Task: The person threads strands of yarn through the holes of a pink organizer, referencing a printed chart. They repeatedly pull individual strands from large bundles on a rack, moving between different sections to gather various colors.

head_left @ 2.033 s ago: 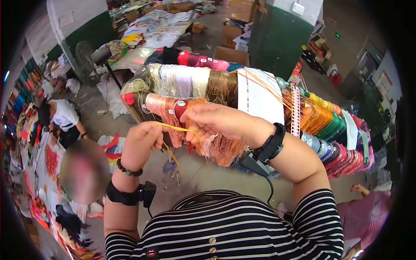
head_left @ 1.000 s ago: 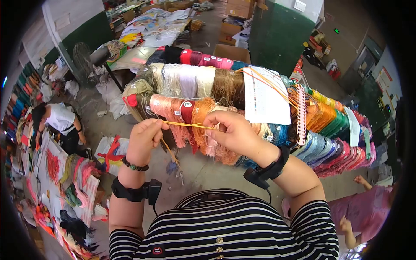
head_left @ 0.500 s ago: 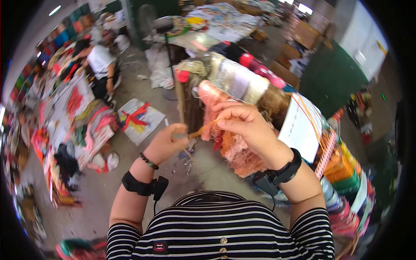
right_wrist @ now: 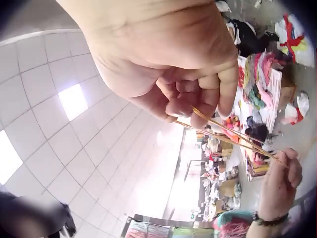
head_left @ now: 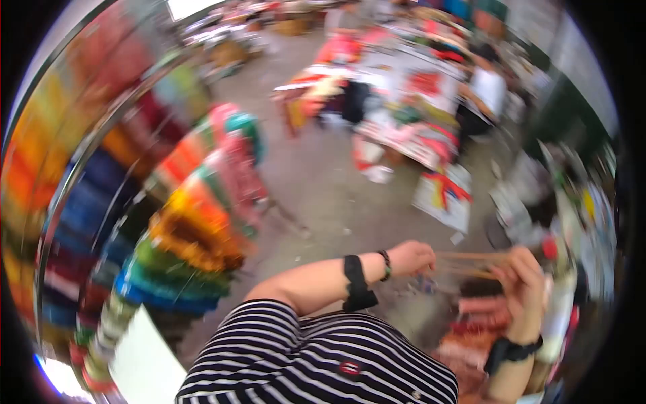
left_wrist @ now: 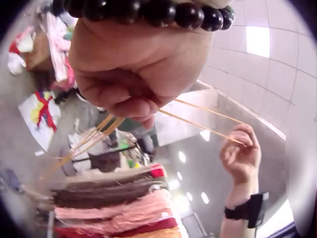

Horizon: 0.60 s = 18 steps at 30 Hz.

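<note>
Yellow-orange yarn (head_left: pixel 474 256) runs in parallel strands between the two hands, stretched nearly straight. My left hand (head_left: pixel 412 258), with a dark bead bracelet at the wrist, grips one end in curled fingers. Loose yarn tails (left_wrist: pixel 94 136) hang below that fist in the left wrist view. Opposite it, my right hand (head_left: pixel 521 279) holds the other end; in the right wrist view the strands pass out between thumb and fingers (right_wrist: pixel 198 116). Salmon and red yarn skeins (head_left: pixel 481 320) lie just below the right hand. The head view is motion-blurred.
A rack of colourful skeins (head_left: pixel 192 236) stands at left, with a white sheet (head_left: pixel 145 357) on it. Ahead is a table (head_left: pixel 383 67) heaped with textiles, and a person in a white shirt (head_left: pixel 488 91) sits beside it. A printed sheet (head_left: pixel 431 209) lies on the floor.
The head view has swung left, bringing another skein rack into sight. My hands have drawn apart with the yarn stretched between them, and the left fingers have closed on it from a looser pose.
</note>
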Each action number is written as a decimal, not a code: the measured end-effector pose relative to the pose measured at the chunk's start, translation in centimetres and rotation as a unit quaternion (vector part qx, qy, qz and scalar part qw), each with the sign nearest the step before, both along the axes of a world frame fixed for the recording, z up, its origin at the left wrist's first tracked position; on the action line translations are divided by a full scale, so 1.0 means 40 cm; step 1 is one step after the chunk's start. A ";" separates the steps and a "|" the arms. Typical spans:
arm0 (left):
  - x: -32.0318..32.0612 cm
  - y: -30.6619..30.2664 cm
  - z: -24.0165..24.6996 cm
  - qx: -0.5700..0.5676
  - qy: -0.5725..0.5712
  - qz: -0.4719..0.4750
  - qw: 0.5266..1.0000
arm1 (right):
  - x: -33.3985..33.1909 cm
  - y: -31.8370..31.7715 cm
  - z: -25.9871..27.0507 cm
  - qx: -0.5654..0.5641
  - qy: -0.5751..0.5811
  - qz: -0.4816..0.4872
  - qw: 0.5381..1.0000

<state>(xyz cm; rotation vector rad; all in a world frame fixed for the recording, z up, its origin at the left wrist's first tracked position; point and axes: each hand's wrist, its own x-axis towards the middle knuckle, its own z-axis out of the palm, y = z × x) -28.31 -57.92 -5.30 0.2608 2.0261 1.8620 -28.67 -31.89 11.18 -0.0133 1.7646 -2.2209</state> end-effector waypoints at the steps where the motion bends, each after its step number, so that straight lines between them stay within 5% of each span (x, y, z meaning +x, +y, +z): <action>1: 0.022 -0.066 -0.043 -0.022 -0.014 0.015 1.000 | -0.007 -0.001 0.001 -0.037 0.003 0.012 0.999; 4: 0.137 -0.304 -0.206 -0.127 -0.071 0.151 0.978 | -0.113 0.064 -0.015 -0.103 0.058 0.043 0.992; 6: 0.261 -0.496 -0.363 -0.215 0.038 0.262 0.940 | -0.211 0.157 -0.046 -0.034 0.135 -0.059 0.989; 7: 0.371 -0.576 -0.342 -0.336 0.140 0.365 0.857 | -0.282 0.243 -0.086 -0.023 0.136 -0.122 0.983; 8: 0.452 -0.658 -0.318 -0.325 -0.031 0.442 0.836 | -0.291 0.239 -0.097 0.024 0.139 -0.217 0.966; 9: 0.545 -0.750 -0.327 -0.396 0.097 0.522 0.749 | -0.301 0.249 -0.119 0.064 0.146 -0.242 0.957; 10: 0.629 -0.822 -0.297 -0.404 0.066 0.595 0.691 | -0.328 0.257 -0.139 0.105 0.152 -0.267 0.946; 13: 0.809 -0.911 -0.094 -0.425 0.083 0.734 0.523 | -0.414 0.160 -0.231 0.092 0.095 -0.084 0.988; 16: 0.865 -1.001 -0.101 -0.427 0.034 0.768 0.476 | -0.390 -0.179 -0.236 0.036 0.048 -0.019 0.998; 18: 0.851 -1.043 -0.178 -0.408 0.017 0.774 0.485 | -0.357 -0.395 -0.218 0.037 0.052 0.061 0.996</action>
